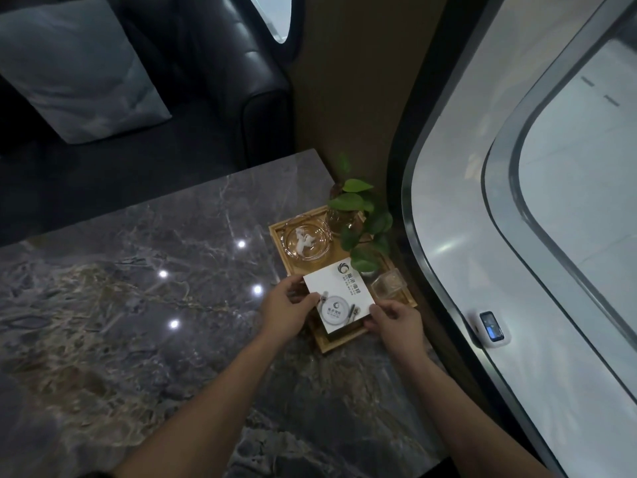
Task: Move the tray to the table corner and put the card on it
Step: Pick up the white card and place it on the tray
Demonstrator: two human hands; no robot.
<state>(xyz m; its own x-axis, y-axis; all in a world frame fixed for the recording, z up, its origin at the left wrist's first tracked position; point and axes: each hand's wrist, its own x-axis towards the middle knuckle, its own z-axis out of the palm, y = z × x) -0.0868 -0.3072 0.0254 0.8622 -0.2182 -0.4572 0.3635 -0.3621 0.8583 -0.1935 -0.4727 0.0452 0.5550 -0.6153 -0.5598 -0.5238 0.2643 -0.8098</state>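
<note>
A wooden tray (pixel 275 232) lies at the right edge of the dark marble table (pixel 138 288), close to the wall. A white card (pixel 336 291) with a printed logo and a round emblem sits over the tray's near end. My left hand (pixel 287 310) pinches the card's left edge. My right hand (pixel 396 320) grips its near right corner. Both hands are on the card at once. The tray's near part is mostly hidden under the card and my hands.
On the tray stand a glass ashtray (pixel 307 242) with a crumpled scrap, a green plant (pixel 362 222) in a glass vase and a small clear square dish (pixel 387 286). A black leather sofa (pixel 220 91) with a pale cushion (pixel 74 69) lies beyond the table. A small device (pixel 491 327) sits on the curved window ledge.
</note>
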